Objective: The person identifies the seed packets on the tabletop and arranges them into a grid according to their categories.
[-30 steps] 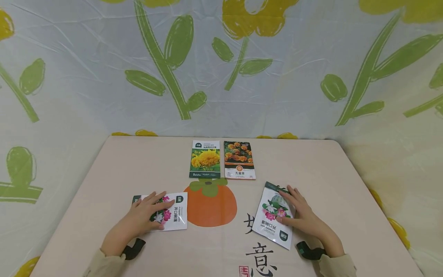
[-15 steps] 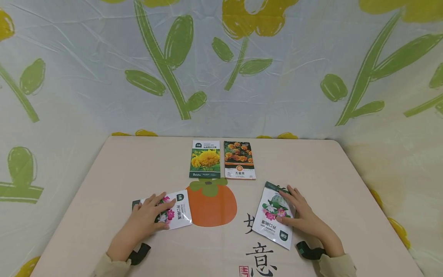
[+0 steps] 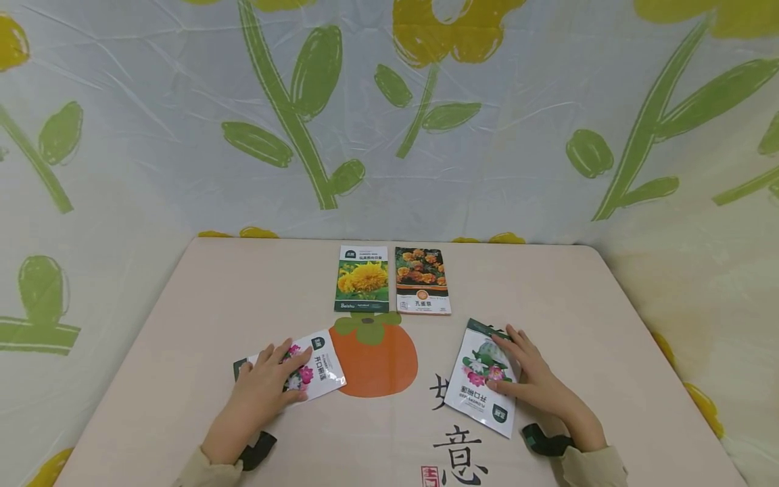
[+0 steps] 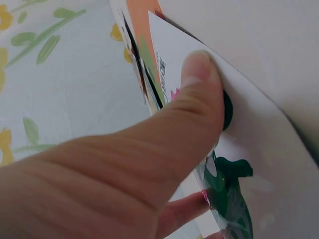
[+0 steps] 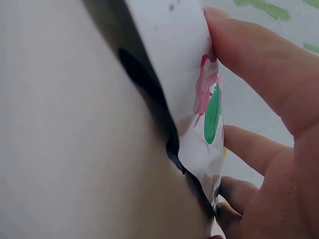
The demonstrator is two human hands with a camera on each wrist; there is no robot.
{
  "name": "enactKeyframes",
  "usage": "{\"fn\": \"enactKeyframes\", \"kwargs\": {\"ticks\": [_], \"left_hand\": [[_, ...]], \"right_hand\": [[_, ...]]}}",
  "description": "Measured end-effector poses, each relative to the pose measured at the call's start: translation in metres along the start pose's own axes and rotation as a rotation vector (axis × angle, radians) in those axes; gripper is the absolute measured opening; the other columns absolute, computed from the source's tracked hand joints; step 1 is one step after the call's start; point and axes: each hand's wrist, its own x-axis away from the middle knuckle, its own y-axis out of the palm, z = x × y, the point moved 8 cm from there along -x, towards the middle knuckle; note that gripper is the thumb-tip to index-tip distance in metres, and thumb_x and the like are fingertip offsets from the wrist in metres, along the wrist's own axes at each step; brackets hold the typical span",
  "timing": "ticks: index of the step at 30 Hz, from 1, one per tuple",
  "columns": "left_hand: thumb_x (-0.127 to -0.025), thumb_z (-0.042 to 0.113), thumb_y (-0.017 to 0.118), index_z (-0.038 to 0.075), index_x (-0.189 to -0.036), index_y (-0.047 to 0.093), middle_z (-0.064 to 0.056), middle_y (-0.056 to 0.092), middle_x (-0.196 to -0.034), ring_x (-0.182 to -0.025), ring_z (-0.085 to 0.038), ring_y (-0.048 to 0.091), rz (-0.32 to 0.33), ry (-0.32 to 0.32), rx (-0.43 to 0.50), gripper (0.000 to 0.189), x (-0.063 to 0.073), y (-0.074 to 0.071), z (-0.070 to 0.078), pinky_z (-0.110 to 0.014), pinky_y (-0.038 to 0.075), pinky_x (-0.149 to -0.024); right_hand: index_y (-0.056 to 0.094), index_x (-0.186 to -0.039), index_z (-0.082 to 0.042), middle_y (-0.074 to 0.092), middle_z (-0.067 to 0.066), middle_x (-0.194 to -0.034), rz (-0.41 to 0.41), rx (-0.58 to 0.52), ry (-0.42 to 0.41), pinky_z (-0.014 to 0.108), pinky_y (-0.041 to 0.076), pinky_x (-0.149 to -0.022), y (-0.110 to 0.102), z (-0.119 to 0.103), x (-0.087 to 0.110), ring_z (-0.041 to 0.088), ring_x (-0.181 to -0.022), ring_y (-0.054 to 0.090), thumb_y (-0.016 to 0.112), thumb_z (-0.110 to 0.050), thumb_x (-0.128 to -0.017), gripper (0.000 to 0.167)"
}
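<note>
My left hand (image 3: 262,389) rests with spread fingers on a white seed packet (image 3: 328,372) with pink flowers, lying tilted at the left of the table. In the left wrist view, its thumb (image 4: 199,74) lies along the face of that packet. On the right, my right hand (image 3: 535,379) touches a second, similar packet (image 3: 477,402), which lies slanted with its print upside down. Its thumb and fingers are spread over the packet's right side. Close up in the right wrist view, the thumb (image 5: 259,50) and fingertips meet the packet's face (image 5: 174,40).
Side by side farther back lie a yellow-flower seed packet (image 3: 362,281) and an orange-flower one (image 3: 422,284). The pale table (image 3: 365,446) bears a printed persimmon (image 3: 380,365) and black characters (image 3: 460,456). A flower-patterned sheet (image 3: 487,182) hangs behind.
My left hand has slid to the right, turning its packet counterclockwise so the right end extends farther over the printed persimmon. The right hand and its packet have stayed put.
</note>
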Motion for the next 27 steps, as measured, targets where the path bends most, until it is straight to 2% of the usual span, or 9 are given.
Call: {"fn": "enactKeyframes", "kwargs": {"ticks": [5, 11, 17, 23, 27], "left_hand": [[-0.079, 0.04, 0.082, 0.018, -0.142, 0.056, -0.024, 0.043, -0.148, -0.13, -0.054, 0.04, 0.01, -0.021, -0.023, 0.072, 0.0, -0.001, 0.006, -0.076, 0.036, -0.092], [-0.08, 0.04, 0.081, 0.015, -0.142, 0.055, -0.028, 0.044, -0.146, -0.126, -0.057, 0.041, 0.023, -0.058, -0.023, 0.072, -0.001, 0.003, 0.011, -0.077, 0.036, -0.093], [-0.079, 0.045, 0.08, 0.016, -0.141, 0.056, -0.027, 0.046, -0.142, -0.119, -0.05, 0.046, 0.044, -0.069, -0.072, 0.072, -0.002, 0.003, 0.015, -0.069, 0.042, -0.091], [-0.077, 0.052, 0.08, 0.017, -0.138, 0.058, -0.025, 0.053, -0.133, -0.108, -0.045, 0.053, 0.07, -0.052, -0.151, 0.074, -0.003, -0.004, 0.017, -0.06, 0.048, -0.085], [-0.075, 0.052, 0.081, 0.017, -0.134, 0.061, -0.019, 0.058, -0.123, -0.099, -0.038, 0.056, 0.071, -0.017, -0.148, 0.071, -0.007, -0.014, 0.015, -0.055, 0.05, -0.082]], "right_hand": [[0.045, -0.145, -0.009, 0.016, 0.03, -0.159, 0.002, 0.007, 0.003, 0.084, 0.009, -0.099, 0.001, 0.002, -0.001, 0.053, -0.145, 0.003, 0.082, -0.031, -0.077, 0.08], [0.045, -0.145, -0.009, 0.016, 0.03, -0.159, 0.004, 0.002, 0.003, 0.084, 0.009, -0.099, 0.001, 0.002, -0.001, 0.053, -0.145, 0.003, 0.082, -0.031, -0.077, 0.081], [0.044, -0.146, -0.008, 0.015, 0.03, -0.159, 0.008, -0.001, -0.007, 0.084, 0.008, -0.098, 0.001, 0.003, -0.001, 0.053, -0.145, 0.002, 0.082, -0.031, -0.077, 0.081], [0.045, -0.145, -0.008, 0.016, 0.03, -0.159, 0.01, -0.008, -0.012, 0.084, 0.009, -0.099, 0.0, 0.002, -0.001, 0.054, -0.145, 0.003, 0.082, -0.029, -0.077, 0.081], [0.045, -0.145, -0.008, 0.016, 0.03, -0.159, 0.006, -0.016, -0.009, 0.083, 0.009, -0.099, 0.0, 0.0, -0.001, 0.053, -0.145, 0.003, 0.082, -0.029, -0.076, 0.081]]}}
